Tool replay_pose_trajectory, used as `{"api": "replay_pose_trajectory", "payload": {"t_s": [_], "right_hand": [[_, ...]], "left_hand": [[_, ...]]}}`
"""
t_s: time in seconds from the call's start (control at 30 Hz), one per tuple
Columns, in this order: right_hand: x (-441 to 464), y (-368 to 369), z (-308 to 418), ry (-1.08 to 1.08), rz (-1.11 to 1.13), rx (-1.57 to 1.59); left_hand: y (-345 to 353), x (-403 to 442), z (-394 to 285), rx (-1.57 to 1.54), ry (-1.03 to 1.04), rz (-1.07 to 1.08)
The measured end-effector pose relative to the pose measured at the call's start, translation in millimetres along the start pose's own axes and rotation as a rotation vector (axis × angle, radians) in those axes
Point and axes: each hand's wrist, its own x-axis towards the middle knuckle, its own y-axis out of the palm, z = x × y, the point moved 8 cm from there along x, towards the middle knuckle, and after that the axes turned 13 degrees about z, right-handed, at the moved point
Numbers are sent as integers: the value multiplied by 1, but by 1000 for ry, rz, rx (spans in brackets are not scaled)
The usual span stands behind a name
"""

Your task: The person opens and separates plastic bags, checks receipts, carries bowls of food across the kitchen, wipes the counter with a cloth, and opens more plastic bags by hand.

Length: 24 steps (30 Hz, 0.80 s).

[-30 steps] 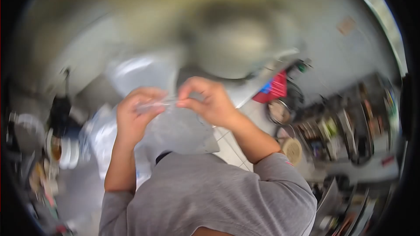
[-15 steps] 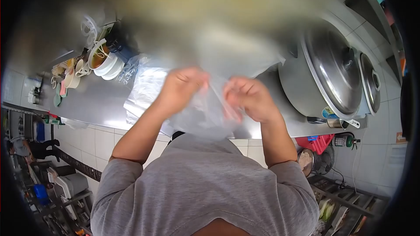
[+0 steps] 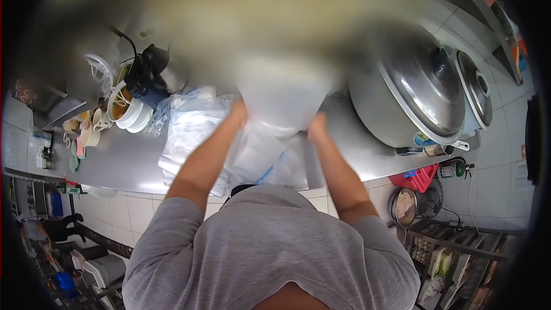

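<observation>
At twelve o'clock over the counter: white tub, left hand at its eight, right hand at four, finger spread and grip hidden, untellable; loose bag at six might snag, tipping it.

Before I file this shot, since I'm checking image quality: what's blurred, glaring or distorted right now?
Head view: yellowish blur across the top, hazing the whitish item between left hand and right hand; head view: glare on the pot lid and plastic bags; head view: the counter edge bows, corners black.
</observation>
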Motion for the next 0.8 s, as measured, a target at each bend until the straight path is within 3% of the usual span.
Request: {"api": "replay_pose_trajectory", "payload": {"t_s": [0.03,0.07,0.13,0.17,0.2,0.27,0.37,0.4,0.43,0.47,0.5,0.53,0.57,0.6,0.67,0.8], "right_hand": [[-2,3,-20,9,-28,84],[-3,4,-29,19,-53,168],[-2,-13,-5,-134,-199,-283],[-34,-25,16,-292,-261,-243],[-68,-32,72,-482,-322,-193],[-120,-40,122,-693,-215,92],[-210,35,208,-817,314,-138],[-228,66,233,-852,451,-283],[-226,68,234,-840,443,-282],[-217,84,219,-600,676,-220],[-215,98,203,-358,899,-153],[-214,96,203,-360,897,-155],[-209,85,208,-416,814,-145],[-206,74,213,-469,728,-131],[-209,69,217,-453,687,-182],[-217,60,234,-598,590,-293]], "left_hand": [[23,-20,-5,462,108,-114],[25,-21,-10,462,113,-112],[16,-40,-35,769,83,-262],[17,-70,-44,769,51,-254],[13,-97,-88,507,173,-265],[18,-140,-151,141,343,-165],[77,-219,-216,-39,413,250],[94,-235,-245,-46,566,387],[108,-253,-267,-59,717,526],[108,-255,-276,-65,709,531],[103,-259,-297,79,871,465],[99,-268,-310,225,1033,390],[90,-262,-302,360,881,274],[88,-262,-301,361,884,275],[81,-240,-264,472,350,232],[92,-235,-235,157,143,492]]}}
